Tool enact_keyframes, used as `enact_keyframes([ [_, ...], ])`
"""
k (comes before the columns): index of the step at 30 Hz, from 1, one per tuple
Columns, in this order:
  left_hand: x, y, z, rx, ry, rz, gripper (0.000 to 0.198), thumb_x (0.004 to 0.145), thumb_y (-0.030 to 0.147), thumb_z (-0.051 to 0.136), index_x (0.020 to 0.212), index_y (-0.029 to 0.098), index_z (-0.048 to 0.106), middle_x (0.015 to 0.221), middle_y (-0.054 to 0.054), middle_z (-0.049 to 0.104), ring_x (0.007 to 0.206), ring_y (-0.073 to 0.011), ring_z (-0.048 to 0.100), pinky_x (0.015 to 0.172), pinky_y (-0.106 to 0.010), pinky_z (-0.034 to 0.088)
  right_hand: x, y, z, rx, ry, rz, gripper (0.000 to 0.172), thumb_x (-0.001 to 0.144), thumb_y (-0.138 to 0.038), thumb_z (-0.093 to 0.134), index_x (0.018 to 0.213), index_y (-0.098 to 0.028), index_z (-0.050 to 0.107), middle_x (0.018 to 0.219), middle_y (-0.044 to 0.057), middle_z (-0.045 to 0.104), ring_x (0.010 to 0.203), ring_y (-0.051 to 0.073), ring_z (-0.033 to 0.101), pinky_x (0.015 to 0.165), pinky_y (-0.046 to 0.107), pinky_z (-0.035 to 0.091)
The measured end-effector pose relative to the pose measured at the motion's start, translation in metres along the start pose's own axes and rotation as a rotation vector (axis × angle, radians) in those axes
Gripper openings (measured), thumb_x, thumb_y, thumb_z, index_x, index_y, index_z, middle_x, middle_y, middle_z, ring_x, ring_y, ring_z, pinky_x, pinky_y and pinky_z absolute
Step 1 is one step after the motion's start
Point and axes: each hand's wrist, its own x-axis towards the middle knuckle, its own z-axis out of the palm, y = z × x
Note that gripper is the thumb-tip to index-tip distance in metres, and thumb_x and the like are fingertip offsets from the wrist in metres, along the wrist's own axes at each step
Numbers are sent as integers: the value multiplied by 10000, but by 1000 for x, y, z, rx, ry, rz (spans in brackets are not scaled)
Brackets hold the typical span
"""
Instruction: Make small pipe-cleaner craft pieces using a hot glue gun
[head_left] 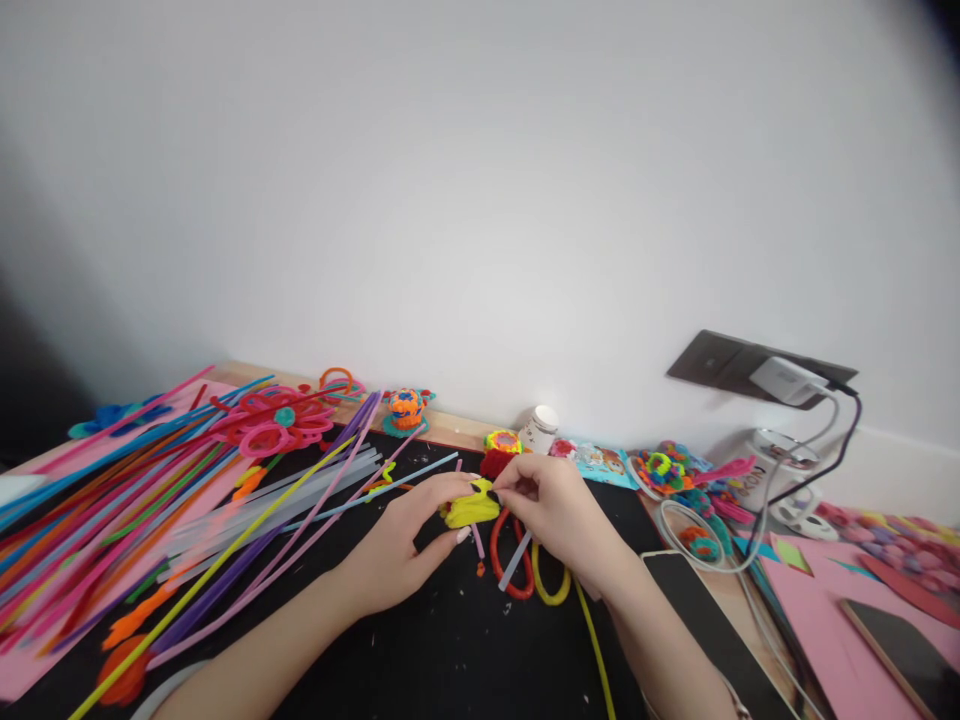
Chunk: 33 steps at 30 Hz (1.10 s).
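Note:
A small bundle of bright yellow pipe cleaner is held above the black mat between both hands. My left hand grips its left side between thumb and fingers. On its right side, my right hand pinches the bundle's edge with thumb and forefinger. Below my right hand are red-handled scissors, a yellow loop and a translucent stick. A dark red fuzzy piece sits just behind the bundle.
Many coloured pipe cleaners spread over the left side, with a pink looped flower behind them. A paper cup stands near the wall. To the right are a white cable, a mug, pink sheets and phones.

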Motion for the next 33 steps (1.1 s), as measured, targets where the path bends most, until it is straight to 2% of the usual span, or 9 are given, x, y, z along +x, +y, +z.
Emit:
enact_keyframes([
  [3,0,0,-1,5,-26,46,342,861,137,502,1183,253,508,1337,-70,535,1266,-226,456,1063,-394,368,-1,0,0,57,-10,61,156,748,-61,552,657,-170,618,542,-35,581,447,92,507,434,202,379],
  [6,-1,-1,0,-22,-34,31,331,858,113,497,1154,258,515,1339,-62,535,1258,-219,466,1056,-384,375,0,1,-1,110,-20,116,142,737,-63,554,655,-173,590,500,-60,535,380,73,461,395,195,352],
  [15,-1,-3,4,-223,2,-78,320,850,103,498,1138,241,511,1329,-85,539,1208,-225,522,1009,-382,440,7,15,-3,158,47,91,96,708,-79,567,669,-159,603,638,-9,611,590,124,571,544,226,437],
  [22,-2,-1,5,-313,-13,-128,332,841,71,500,1115,258,505,1327,-63,536,1169,-206,550,982,-362,466,6,13,2,208,-40,141,98,729,-116,586,658,-181,562,490,-65,528,382,84,478,392,201,352],
  [26,-2,0,6,-362,-6,-129,351,858,77,484,1146,276,490,1323,-54,532,1174,-199,545,1000,-369,450,6,11,2,207,-52,168,111,741,-116,576,659,-186,548,449,-80,505,336,77,446,372,201,321],
  [29,-1,0,6,-397,3,-131,327,868,98,485,1145,272,494,1309,-56,540,1173,-202,547,1003,-371,447,6,12,2,197,-45,158,113,728,-111,578,647,-185,550,477,-70,517,380,86,471,400,205,341],
  [33,-1,0,7,-431,6,-152,274,875,130,497,1118,257,500,1316,-68,529,1165,-208,554,999,-367,449,7,15,1,213,-5,124,73,703,-113,586,657,-170,586,604,-24,588,529,113,543,493,220,397],
])
